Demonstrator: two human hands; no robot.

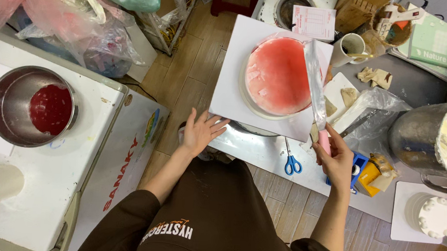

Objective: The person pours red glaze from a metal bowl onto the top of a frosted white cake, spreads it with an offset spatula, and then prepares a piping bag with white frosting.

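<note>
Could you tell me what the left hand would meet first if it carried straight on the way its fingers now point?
The left hand points up and to the right, its fingertips at the near corner of the white square board. Going on, it would likely meet that board at once, then the red-glazed cake; height is unclear.

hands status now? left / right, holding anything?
Left hand: open, fingers spread, touching the corner of the white square board under the red-glazed cake.
Right hand: closed on the pink handle of the long spatula, blade over the cake.
</note>
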